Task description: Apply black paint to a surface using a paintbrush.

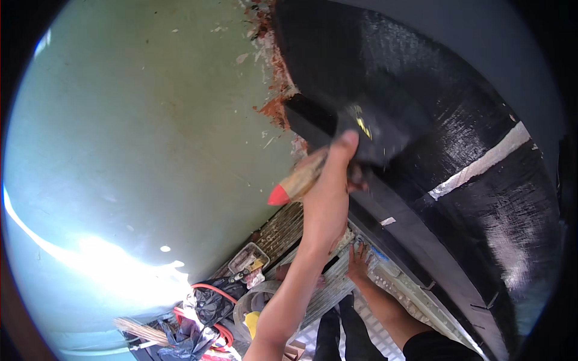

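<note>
My left hand [328, 198] is raised and closed around the wooden handle of a paintbrush [301, 180]. The handle has a red tip that pokes out to the left of my wrist. The brush's wide dark head is smeared by motion and lies over a curved black surface [445, 108], which shines with wet-looking streaks. My thumb lies along the tool; most of the fingers are hidden behind the hand. Lower down, my right hand [359, 262] rests with fingers spread on a weathered wooden plank [328, 274].
A pale green wall [150, 102] fills the left, with chipped reddish patches along its border with the black surface. A light strip [481, 159] crosses that surface. Below are a plastic tub [248, 257], a bucket [244, 307], black bags [214, 304], a red hose [223, 340] and a straw broom [141, 331].
</note>
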`<state>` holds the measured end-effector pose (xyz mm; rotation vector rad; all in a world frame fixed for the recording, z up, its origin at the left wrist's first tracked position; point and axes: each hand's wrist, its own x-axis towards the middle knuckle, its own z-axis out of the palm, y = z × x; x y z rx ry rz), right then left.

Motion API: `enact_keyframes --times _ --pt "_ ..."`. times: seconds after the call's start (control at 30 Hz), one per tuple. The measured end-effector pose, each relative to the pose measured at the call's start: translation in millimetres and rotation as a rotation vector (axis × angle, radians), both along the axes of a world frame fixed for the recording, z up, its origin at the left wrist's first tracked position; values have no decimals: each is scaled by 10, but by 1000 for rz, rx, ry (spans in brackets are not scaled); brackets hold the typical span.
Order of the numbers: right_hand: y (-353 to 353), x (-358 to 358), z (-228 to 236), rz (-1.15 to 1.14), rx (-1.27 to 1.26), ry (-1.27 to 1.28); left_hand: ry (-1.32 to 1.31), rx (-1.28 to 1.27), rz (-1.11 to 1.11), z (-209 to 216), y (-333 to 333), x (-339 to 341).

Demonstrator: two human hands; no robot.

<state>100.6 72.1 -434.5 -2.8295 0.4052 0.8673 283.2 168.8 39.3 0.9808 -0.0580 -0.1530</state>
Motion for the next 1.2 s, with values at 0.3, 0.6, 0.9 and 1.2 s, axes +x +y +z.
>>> enact_keyframes --times 0.3,0.6,0.9,1.2 --pt "27 76 5 -5 11 45 -22 -136 8 361 124 242" --pt "-61 -34 -46 -5 11 -8 64 -234 48 -239 -196 81" --pt "-17 3 -36 16 -20 9 -139 -417 123 274 -31 364" --pt "-67 23 -87 38 -56 79 135 -247 174 -388 -29 232"
